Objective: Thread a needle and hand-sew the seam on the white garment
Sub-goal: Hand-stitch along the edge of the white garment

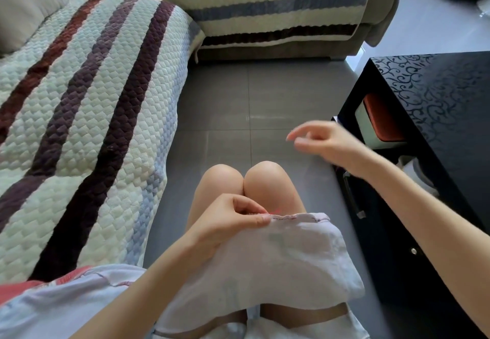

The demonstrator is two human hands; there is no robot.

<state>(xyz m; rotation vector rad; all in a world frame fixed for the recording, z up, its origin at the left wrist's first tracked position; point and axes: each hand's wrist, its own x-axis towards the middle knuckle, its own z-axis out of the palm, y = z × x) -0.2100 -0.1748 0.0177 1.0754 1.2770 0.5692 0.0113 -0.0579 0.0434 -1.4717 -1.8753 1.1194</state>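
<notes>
Head view: one white garment point(286, 253) lies draped over the person's thighs, behind the two bare knees point(238, 177). Its stitched seam point(299, 217) forms the far edge, facing the knees. The seam's long axis runs left to right across the frame.

Left hand point(228, 222): thumb and fingers pinch the left end of the seam. One short piece of red thread point(275, 210) shows at the seam, just beside these fingertips.

Right hand point(326, 143): raised above the grey tiled floor point(252, 100), well apart from the garment, fingers loosely curled. The hand is blurred, so whether it pinches a needle or thread cannot be determined.

One black cabinet point(437, 105) with a scroll pattern stands at the right. Two striped quilted sofa covers point(92, 100) lie at the left and top.
</notes>
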